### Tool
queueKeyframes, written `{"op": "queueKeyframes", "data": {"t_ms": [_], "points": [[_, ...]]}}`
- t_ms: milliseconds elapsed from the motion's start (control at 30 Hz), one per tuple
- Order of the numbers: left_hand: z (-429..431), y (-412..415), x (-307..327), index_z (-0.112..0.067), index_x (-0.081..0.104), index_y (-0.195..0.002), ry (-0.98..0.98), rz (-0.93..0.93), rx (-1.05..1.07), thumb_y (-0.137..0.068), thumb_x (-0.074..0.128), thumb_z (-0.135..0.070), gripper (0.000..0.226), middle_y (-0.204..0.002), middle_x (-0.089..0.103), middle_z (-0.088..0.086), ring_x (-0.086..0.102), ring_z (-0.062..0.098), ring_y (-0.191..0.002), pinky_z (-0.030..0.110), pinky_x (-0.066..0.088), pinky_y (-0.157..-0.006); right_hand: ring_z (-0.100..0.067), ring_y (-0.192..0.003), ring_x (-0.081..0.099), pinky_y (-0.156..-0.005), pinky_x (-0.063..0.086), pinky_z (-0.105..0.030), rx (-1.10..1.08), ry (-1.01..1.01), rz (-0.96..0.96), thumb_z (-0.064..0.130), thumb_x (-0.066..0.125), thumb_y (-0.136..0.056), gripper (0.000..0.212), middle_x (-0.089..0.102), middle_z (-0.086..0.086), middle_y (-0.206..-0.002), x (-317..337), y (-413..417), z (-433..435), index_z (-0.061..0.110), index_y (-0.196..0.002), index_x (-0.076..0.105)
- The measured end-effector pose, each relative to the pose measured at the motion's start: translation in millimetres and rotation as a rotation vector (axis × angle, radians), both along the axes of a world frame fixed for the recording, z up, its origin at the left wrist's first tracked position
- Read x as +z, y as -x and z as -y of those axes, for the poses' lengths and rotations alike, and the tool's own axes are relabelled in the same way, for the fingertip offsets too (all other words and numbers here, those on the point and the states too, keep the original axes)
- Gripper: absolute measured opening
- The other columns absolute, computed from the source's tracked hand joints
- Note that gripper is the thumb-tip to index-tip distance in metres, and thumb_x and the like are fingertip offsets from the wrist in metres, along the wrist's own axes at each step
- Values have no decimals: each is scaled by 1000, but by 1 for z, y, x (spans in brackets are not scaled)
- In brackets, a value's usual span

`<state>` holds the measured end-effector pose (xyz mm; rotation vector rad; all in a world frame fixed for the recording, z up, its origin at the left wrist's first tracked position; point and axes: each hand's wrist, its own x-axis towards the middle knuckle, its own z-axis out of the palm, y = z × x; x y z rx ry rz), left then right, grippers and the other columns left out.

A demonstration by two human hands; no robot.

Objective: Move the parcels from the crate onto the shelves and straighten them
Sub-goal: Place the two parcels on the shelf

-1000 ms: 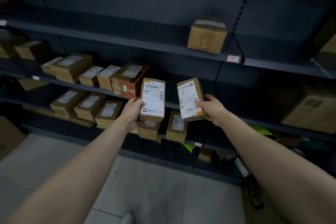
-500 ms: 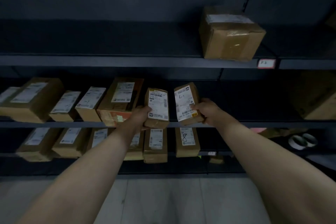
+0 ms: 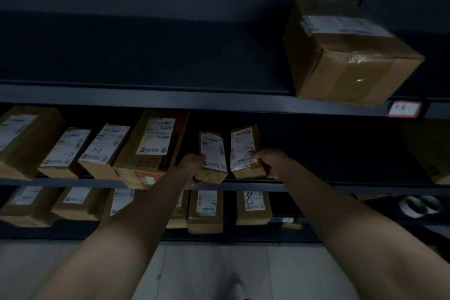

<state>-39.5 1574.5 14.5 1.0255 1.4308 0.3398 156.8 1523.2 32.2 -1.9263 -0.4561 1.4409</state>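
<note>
row of shelved parcels [image 3: 107,151] is being kept label-up along the middle shelf [image 3: 316,186], for reading | left hand [image 3: 194,165] is being closed round left parcel [image 3: 212,156], beside the row | right hand [image 3: 266,162] is being wrapped round right parcel [image 3: 244,151], parallel, seemingly for even spacing

Dark charcoal metal shelves [image 3: 170,98] with a matching dark back panel. Brown cardboard parcels, each bearing a white label printed with black barcodes and text: the narrow brown parcel in the left hand [image 3: 212,156] and the narrow brown parcel in the right hand [image 3: 244,151], whose label carries a small yellow patch at its lower corner. Larger tan cardboard box [image 3: 350,56] with glossy clear tape. Wide brown carton [image 3: 151,146] with an orange-red lower edge. White shelf tag [image 3: 404,109] bordered in red. Pale grey tiled floor [image 3: 207,273].
</note>
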Motion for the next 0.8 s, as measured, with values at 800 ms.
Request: {"op": "queueKeyframes", "data": {"t_ms": [800], "points": [[49,-26,111,-6,54,-127,-928,-352,-979,-95,50,-21,35,-125,56,11,54,26,-110,33,48,-90,-28,-117,53,-94,48,-35,447,202,1036,23,55,-93,42,55,-13,-131,100,51,92,9,-133,52]]}}
